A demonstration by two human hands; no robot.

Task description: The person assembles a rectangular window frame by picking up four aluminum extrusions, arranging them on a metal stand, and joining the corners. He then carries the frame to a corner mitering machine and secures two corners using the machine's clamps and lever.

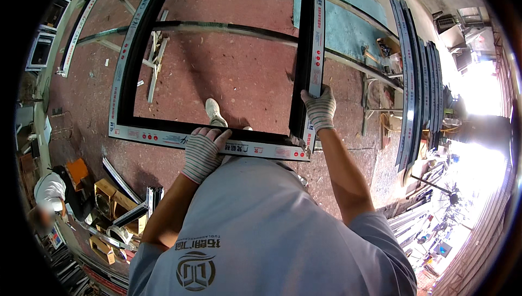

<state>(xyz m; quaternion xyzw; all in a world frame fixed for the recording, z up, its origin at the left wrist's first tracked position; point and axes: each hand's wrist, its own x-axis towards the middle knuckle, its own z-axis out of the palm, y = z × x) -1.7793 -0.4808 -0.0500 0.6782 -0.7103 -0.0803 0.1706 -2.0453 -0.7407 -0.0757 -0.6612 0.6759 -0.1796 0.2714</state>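
A large black window frame (217, 62) is held out flat in front of the person, above a red workshop floor (239, 73). Its near rail and right-hand upright are wrapped in white protective film printed with small red marks and dots; the same white film is seen along the left upright. The left hand (202, 153), in a striped grey work glove, is closed over the near rail close to its middle, the fingers curled over the top edge. The right hand (319, 109), gloved likewise, is wrapped around the right upright just above the near right corner. Both grips are closed firmly on the frame.

Through the frame's opening a white shoe (214, 112) is seen on the floor. A metal trestle stand (228, 27) runs across below the far part of the frame. To the right, a row of dark aluminium profiles (416, 78) with white film strips is leaned upright, near a bright open doorway. A blue-green sheet (342, 24) lies at the far right of the floor. At the near left, cardboard boxes (109, 195) and an orange box (78, 170) are stacked among short profile offcuts, and another person in a white shirt (48, 191) is crouched there. Framed units (46, 35) are leaned at the far left.
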